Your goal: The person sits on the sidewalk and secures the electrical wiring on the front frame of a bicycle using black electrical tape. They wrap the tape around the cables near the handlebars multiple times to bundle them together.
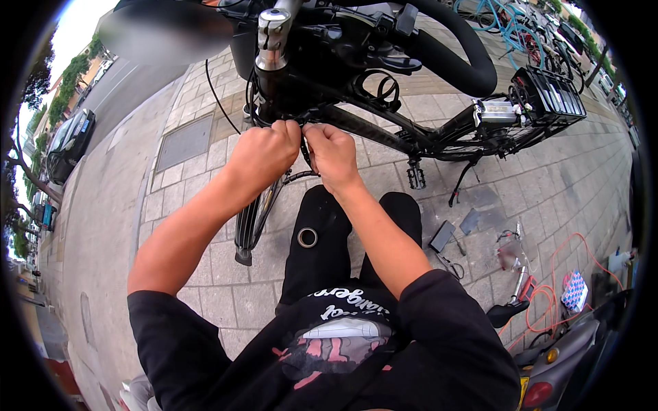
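Below stem of bicycle, your left hand clenches, your right hand pinches beside it at black cabling; cannot tell what either grips. Bicycle stands on pavement, ring on your left thigh.

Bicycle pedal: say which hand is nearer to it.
Right. The right hand is left of the pedal in the picture; the left hand is beside it, farther left.
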A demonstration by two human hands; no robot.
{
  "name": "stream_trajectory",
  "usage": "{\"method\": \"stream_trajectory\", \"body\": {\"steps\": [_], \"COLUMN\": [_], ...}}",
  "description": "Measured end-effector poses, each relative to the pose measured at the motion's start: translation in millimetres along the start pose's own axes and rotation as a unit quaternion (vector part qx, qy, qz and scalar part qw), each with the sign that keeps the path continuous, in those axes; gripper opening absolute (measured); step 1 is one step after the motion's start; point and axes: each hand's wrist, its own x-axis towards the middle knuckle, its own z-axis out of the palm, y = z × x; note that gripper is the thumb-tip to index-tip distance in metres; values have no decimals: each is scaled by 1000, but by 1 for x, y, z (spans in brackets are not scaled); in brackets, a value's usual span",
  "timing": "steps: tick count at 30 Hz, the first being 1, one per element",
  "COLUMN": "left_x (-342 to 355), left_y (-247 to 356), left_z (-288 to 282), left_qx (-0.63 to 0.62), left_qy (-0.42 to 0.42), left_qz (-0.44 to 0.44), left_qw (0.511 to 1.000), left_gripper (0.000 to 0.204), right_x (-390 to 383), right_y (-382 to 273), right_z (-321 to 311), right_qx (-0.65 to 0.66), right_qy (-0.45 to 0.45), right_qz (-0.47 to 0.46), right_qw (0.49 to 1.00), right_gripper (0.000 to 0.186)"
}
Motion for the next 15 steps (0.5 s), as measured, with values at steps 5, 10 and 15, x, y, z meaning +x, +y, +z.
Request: {"method": "stream_trajectory", "body": {"steps": [5, 10, 15], "left_x": [-5, -11, -20], "left_y": [1, 8, 12], "left_z": [7, -2, -6], "left_qx": [-84, -279, -431], "left_qy": [8, 55, 70], "left_qz": [-60, -263, -322], "left_qw": [995, 922, 840], "left_gripper": [17, 35, 23], "right_x": [-3, 1, -1], "right_y": [-7, -6, -6], "right_z": [1, -3, 0], "right_qx": [3, -27, -25], "right_qy": [-3, -2, 3], "right_qz": [18, 22, 23], "right_qw": [1000, 999, 999], "right_gripper": [25, 26, 27]}}
